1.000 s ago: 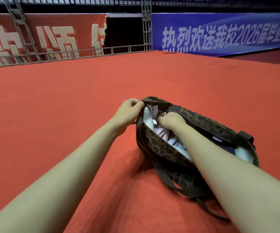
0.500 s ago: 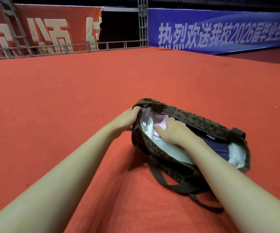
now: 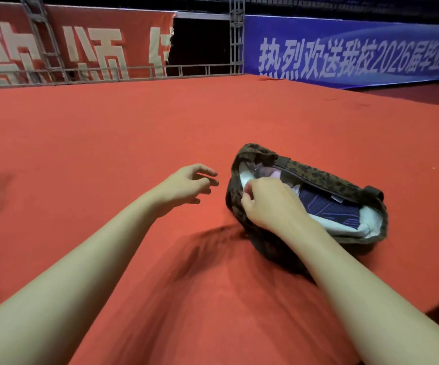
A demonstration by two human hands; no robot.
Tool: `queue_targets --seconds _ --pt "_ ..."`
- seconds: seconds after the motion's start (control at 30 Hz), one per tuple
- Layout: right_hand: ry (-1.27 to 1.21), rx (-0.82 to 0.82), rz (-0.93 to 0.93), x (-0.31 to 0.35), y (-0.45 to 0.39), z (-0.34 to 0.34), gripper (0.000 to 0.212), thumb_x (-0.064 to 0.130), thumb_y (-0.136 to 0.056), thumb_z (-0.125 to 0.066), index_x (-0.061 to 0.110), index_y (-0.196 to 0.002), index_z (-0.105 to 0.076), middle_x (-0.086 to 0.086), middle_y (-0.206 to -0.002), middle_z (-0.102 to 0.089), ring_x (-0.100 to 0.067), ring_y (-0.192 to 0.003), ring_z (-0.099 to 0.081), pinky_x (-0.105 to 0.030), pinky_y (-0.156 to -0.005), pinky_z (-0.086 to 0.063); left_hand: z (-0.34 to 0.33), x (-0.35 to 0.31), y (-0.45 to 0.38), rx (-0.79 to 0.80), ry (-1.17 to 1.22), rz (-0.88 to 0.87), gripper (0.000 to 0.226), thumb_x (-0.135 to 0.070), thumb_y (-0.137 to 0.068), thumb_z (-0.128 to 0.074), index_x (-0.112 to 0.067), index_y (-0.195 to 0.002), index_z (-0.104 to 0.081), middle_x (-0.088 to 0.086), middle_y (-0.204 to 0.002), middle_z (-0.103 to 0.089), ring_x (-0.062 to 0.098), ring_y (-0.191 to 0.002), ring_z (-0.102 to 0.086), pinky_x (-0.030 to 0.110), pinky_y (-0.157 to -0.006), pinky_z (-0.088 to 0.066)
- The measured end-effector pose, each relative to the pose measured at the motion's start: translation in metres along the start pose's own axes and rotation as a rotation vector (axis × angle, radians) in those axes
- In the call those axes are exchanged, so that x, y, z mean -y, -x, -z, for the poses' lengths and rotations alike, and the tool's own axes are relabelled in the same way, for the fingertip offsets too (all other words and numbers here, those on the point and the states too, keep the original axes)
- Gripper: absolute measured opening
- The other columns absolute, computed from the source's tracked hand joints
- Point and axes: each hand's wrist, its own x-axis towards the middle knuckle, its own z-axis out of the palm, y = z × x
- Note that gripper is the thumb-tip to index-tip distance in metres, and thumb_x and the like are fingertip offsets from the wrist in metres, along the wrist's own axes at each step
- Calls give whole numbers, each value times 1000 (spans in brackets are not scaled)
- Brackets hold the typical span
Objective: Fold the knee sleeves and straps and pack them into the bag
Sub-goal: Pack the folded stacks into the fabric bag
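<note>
A leopard-print bag point(image 3: 326, 180) with a pale lining lies open on the red carpet. Inside it I see a dark blue patterned knee sleeve point(image 3: 326, 206) and some pale pink fabric point(image 3: 271, 172) near the bag's left end. My right hand point(image 3: 268, 204) rests over the near rim of the bag, fingers curled at the lining; whether it grips anything is hidden. My left hand point(image 3: 186, 187) hovers just left of the bag with its fingers spread and nothing in it.
The red carpeted platform point(image 3: 107, 143) stretches far ahead and to the left. A metal truss rail point(image 3: 107, 72) and red and blue banners line the back. The platform's edge drops off at the right point(image 3: 423, 306).
My left hand has let go of the bag's left rim and drawn back to the left, open. My right hand has shifted from deep inside the bag to its near rim.
</note>
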Motion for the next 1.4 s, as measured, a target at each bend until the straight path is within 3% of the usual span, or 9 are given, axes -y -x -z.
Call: queue_targets --seconds 0.2,0.47,0.53,0.6,0.77,0.93,1.07,1.17,1.4 --pt "-114 -41 141 68 38 -21 19 32 -95 -50 23 -100 -66 0 -102 -70 -31 -100 -66 -41 -77 -54 58 41 99 -75 -97 11 32 -6 -103 -45 -20 -108 -73 -7 -117 -76 17 -113 -70 38 -95 -57" --pt "-289 190 270 204 75 -83 22 31 -94 -53 23 -105 -70 -2 -105 -75 -31 -104 -68 -41 -85 -56 156 97 215 -298 -321 92 36 -2 -97 -51 -27 -94 -76 -22 -91 -76 13 -97 -71 37 -84 -58" --pt "-382 268 271 234 80 -100 21 27 -96 -54 20 -104 -73 -4 -106 -76 -29 -105 -69 -37 -88 -54 181 113 243 -406 -377 129 33 -4 -97 -53 -29 -93 -75 -26 -79 -73 -7 -79 -67 20 -72 -48" --pt "-470 347 249 263 83 -115 21 26 -98 -57 17 -105 -74 -5 -109 -77 -25 -108 -68 -33 -90 -49 205 133 270 -507 -430 197 31 -7 -96 -53 -30 -96 -73 -16 -78 -73 -6 -58 -60 20 -61 -43" --pt "-1104 735 -150 336 94 -142 25 38 -103 -61 13 -107 -61 -10 -110 -66 -20 -91 -70 -34 -82 -62 259 189 322 -745 -431 324 26 -10 -95 -57 -19 -116 -69 6 -123 -72 26 -117 -65 35 -100 -48" --pt "-1361 910 -328 394 100 -157 63 42 -99 -67 -2 -140 -46 -19 -130 -57 -29 -101 -69 -33 -78 -63 295 225 344 -878 -328 481 36 -26 -99 -59 -9 -131 -58 15 -133 -64 34 -121 -60 44 -104 -47" --pt "-1309 1009 -358 424 103 -161 65 50 -94 -70 4 -134 -49 -20 -131 -57 -35 -105 -67 -42 -83 -63 314 245 349 -640 -92 643 49 -55 -100 -54 -9 -114 -65 11 -112 -68 31 -100 -62 41 -88 -53" --pt "-1298 1062 -395 435 99 -163 58 58 -89 -73 11 -120 -56 -15 -122 -64 -32 -103 -69 -42 -79 -62 321 259 351 -366 78 717 73 -78 -92 -50 -14 -122 -72 13 -121 -74 32 -112 -67 44 -96 -55" --pt "-1300 1097 -446 455 88 -166 63 64 -80 -77 19 -121 -61 -7 -100 -71 -21 -88 -68 -35 -70 -56 323 259 337 -216 86 777 64 -74 -90 -57 -16 -114 -71 10 -108 -74 28 -92 -68 39 -92 -53"
